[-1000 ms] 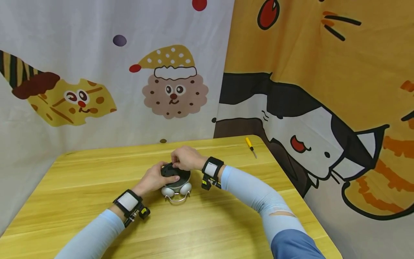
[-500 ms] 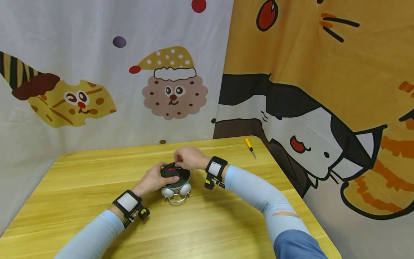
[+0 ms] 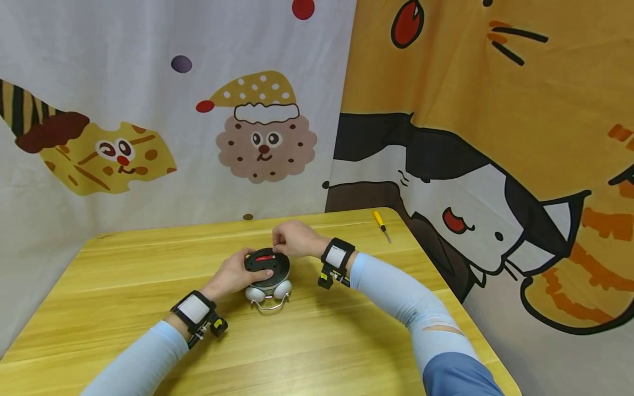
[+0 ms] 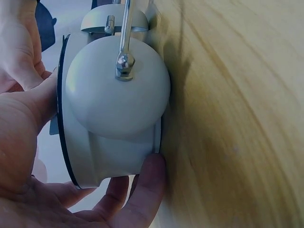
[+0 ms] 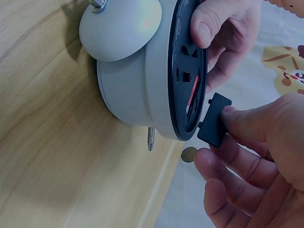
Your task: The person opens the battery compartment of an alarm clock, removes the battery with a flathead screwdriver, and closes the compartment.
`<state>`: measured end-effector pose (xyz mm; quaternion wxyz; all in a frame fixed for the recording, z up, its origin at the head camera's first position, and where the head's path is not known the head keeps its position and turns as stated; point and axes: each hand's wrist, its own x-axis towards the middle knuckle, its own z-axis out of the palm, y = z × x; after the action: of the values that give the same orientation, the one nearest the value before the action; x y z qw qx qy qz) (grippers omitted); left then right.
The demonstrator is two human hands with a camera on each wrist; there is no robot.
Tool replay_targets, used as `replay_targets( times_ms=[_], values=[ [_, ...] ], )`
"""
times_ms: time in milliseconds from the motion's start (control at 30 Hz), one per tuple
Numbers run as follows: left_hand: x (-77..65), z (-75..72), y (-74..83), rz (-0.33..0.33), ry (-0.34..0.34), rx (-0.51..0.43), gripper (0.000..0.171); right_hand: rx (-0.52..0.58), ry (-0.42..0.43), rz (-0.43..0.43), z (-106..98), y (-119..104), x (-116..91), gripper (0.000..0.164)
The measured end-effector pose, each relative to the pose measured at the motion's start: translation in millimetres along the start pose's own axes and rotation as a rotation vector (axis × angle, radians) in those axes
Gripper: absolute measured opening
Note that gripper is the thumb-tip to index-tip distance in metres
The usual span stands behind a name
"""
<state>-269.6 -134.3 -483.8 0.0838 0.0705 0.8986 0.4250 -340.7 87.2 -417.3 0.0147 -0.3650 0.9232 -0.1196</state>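
A white twin-bell alarm clock point(image 3: 278, 268) lies face down on the table, its black back up and its bells toward me. My left hand point(image 3: 231, 276) grips it from the left, thumb over the back and fingers around the side, as the left wrist view shows. Between the thumb and fingers of my right hand point(image 5: 266, 156) is a small black battery cover point(image 5: 214, 119), apart from the clock and just beside its back. The uncovered slot shows a red battery point(image 5: 193, 90). In the head view, my right hand hides the cover.
A yellow-handled screwdriver point(image 3: 380, 223) lies near the far right corner of the wooden table point(image 3: 346, 335). Behind the table's far edge hangs a cartoon-printed curtain point(image 3: 198, 192).
My right hand has drawn away to the right from the clock's back, lifting the battery cover off. The red battery has come into view. My left hand keeps its hold on the clock.
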Motion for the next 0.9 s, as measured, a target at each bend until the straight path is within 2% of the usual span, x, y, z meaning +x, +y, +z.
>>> replay_targets(
  times_ms=[667, 900],
  values=[
    [-2.6, -2.5, 2.7, 0.023, -0.004, -0.003, 0.088, 0.052, 0.043, -0.014, -6, 17, -8, 0.012],
    [-3.3, -2.1, 3.6, 0.009, -0.011, 0.0, 0.091, 0.089, 0.057, 0.016, -6, 26, -15, 0.011]
  ],
)
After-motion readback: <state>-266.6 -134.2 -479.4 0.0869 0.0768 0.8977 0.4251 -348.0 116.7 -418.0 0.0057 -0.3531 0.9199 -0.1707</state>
